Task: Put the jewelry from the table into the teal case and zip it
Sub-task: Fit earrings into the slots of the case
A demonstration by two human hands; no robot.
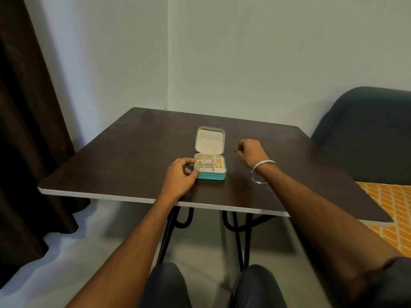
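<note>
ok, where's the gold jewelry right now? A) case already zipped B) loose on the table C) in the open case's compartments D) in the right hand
C: gold pieces sit in the compartments of the open teal case, its lid up.

Standing on black metal legs over pale grey floor: dark brown table [124,152]; hanging left of it, brown curtain [24,130]; sitting right, dark cushioned chair [364,134].

small gold jewelry pieces [218,162] in the open teal zip case [211,175]: too small to name.
my right hand [250,152]: curled fingertips face away, contents unclear.
dark upholstered seat [364,134]: cut off at right edge.
my knees: cropped at the bottom.
</note>
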